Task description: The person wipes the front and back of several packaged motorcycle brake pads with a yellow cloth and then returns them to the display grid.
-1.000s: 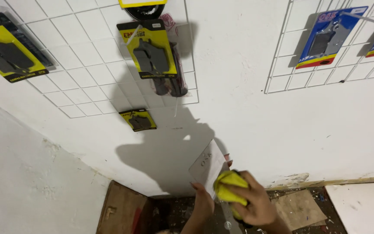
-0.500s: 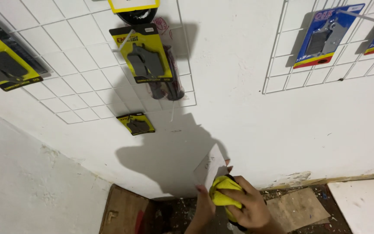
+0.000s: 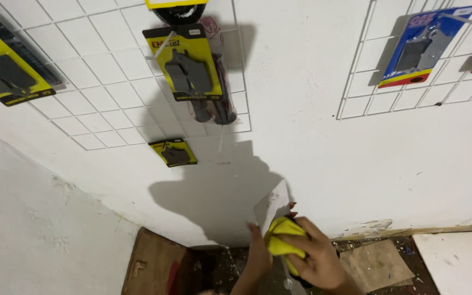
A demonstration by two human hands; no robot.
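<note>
At the bottom of the view my right hand [image 3: 319, 261] is closed around a crumpled yellow cloth [image 3: 281, 243]. It presses the cloth against a thin white flat piece [image 3: 273, 204] that stands upright close to the white wall [image 3: 323, 158]. My left hand [image 3: 258, 252] grips the left edge of that piece from behind, fingers pointing up. The lower end of the white piece is hidden by both hands and the cloth.
Two white wire grids [image 3: 110, 117] [image 3: 356, 104] hang on the wall with yellow packs [image 3: 189, 63] and a blue pack [image 3: 424, 46] of dark parts. A small yellow pack [image 3: 174, 152] hangs lower. Wood boards [image 3: 154, 267] [image 3: 375, 262] lie on the littered floor.
My hands, the cloth and the white piece stay together low in the view. The cloth has slid a little along the piece. My head has shifted slightly, so the wall packs moved in the picture.
</note>
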